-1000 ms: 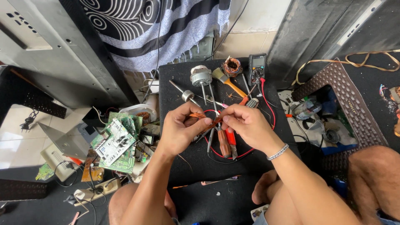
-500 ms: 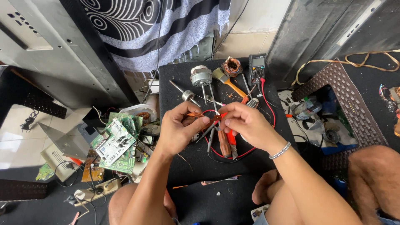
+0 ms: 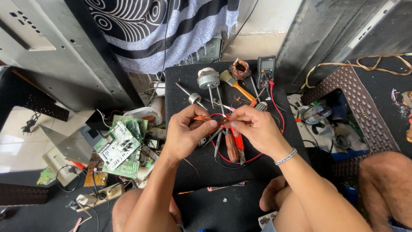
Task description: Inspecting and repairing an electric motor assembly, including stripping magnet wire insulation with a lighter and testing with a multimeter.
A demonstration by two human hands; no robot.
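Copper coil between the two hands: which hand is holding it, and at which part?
Both hold it. The left hand pinches one end of the copper coil; the right hand pinches the other end, above the black mat.

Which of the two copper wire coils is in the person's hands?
The small copper coil pinched in the left hand; the other, round copper winding, lies untouched beside the multimeter.

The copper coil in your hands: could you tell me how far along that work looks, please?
Already done: a small motor and another copper winding lie apart on the black mat, with a multimeter set out. In hand: the left hand grips the copper coil while the right hand pinches its wire end. Left: nothing is reassembled; pliers lie unused.
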